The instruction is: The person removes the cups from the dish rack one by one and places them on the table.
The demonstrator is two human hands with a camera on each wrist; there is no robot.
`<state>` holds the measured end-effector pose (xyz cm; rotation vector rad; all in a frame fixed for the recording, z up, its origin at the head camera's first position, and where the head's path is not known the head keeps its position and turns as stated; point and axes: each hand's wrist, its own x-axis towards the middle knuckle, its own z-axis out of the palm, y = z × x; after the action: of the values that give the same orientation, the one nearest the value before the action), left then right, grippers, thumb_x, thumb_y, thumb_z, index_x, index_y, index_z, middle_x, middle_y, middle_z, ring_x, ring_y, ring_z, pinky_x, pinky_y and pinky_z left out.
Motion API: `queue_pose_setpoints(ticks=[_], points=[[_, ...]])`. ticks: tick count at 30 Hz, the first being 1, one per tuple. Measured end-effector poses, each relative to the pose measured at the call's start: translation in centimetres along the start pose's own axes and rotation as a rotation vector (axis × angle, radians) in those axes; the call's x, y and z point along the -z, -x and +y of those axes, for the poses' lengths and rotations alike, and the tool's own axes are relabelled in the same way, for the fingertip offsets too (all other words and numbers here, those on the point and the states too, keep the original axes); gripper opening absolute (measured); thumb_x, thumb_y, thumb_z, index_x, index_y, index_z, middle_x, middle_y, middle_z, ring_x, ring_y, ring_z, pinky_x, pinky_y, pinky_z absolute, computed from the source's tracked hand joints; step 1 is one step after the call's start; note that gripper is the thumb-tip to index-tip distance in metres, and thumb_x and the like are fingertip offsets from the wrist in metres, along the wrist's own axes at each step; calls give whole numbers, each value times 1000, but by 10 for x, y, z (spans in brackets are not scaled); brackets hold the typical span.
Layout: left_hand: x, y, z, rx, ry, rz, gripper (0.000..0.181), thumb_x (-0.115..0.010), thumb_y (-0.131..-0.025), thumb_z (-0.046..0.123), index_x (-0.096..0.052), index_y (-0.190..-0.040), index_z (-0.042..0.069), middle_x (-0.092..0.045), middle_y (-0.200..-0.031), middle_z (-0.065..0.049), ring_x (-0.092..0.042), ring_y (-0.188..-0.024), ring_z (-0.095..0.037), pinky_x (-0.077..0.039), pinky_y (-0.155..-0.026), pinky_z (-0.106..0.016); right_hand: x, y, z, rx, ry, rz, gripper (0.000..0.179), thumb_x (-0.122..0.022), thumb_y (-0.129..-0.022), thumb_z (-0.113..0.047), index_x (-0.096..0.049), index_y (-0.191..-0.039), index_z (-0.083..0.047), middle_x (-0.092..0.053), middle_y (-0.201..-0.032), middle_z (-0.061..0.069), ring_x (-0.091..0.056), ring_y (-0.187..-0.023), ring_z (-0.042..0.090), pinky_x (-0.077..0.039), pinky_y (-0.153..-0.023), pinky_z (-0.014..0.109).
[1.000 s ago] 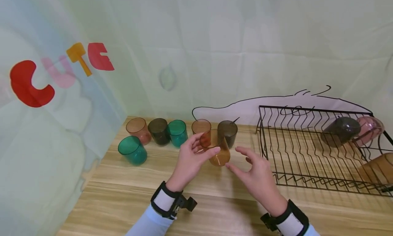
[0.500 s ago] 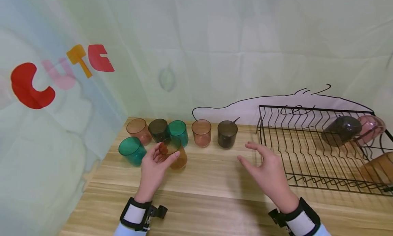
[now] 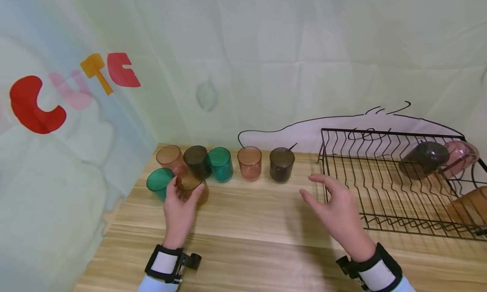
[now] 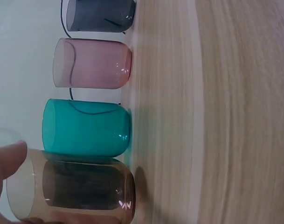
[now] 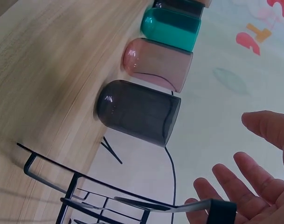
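My left hand (image 3: 179, 218) grips an amber glass cup (image 3: 199, 195) near its rim, thumb on the near right side. The cup is upright; in the left wrist view its base is at or just above the wood. Close on its left is a teal cup (image 3: 157, 183), partly behind my fingers. Behind stand a pink cup (image 3: 168, 154), a dark grey cup (image 3: 195, 160) and another teal cup (image 3: 220, 167). Farther right are a second pink cup (image 3: 250, 164) and a second dark cup (image 3: 281, 167). My right hand (image 3: 340, 211) hovers by the rack with fingers spread, holding nothing.
A black wire dish rack (image 3: 365, 216) covers the right side of the table. A dark cup (image 3: 424, 160), a pink cup (image 3: 462, 156) and an amber cup (image 3: 469, 205) lie tilted at its right end. A printed cloth (image 3: 266, 80) hangs behind the wooden tabletop (image 3: 243, 249).
My left hand has carried the amber cup leftward from in front of the right pair of cups to beside the front teal cup. My right hand has drawn back slightly to the right.
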<state>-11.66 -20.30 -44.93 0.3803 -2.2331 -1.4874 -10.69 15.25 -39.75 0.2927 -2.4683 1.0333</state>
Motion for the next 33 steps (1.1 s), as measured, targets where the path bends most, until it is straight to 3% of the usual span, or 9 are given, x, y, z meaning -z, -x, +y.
queue_pose_setpoints(ticks=[14, 25, 33], points=[[-6, -2, -3, 1, 18, -5, 77, -69, -82, 41, -31, -141, 9, -41, -141, -11, -41, -130, -26, -36, -105, -48, 2, -2, 1, 5, 1, 2, 40, -78, -76, -30, -66, -110, -12, -67, -114, 6, -61, -111, 24, -48, -95, 44], [-6, -2, -3, 17, -38, 21, 83, -71, -81, 42, -28, -142, 6, -39, -142, -16, -42, -129, -30, -37, -103, -48, 5, -2, 1, 21, 12, 9, 40, -78, -76, -29, -66, -109, -11, -68, -111, 6, -62, -109, 23, -47, -95, 41], [-3, 0, 5, -29, -63, 37, 85, -72, -80, 39, -26, -144, 6, -34, -147, -12, -34, -136, -26, -31, -110, -46, 20, -10, -1, -16, 29, 9, 41, -75, -79, -31, -65, -113, -11, -67, -114, 8, -60, -109, 27, -47, -93, 47]])
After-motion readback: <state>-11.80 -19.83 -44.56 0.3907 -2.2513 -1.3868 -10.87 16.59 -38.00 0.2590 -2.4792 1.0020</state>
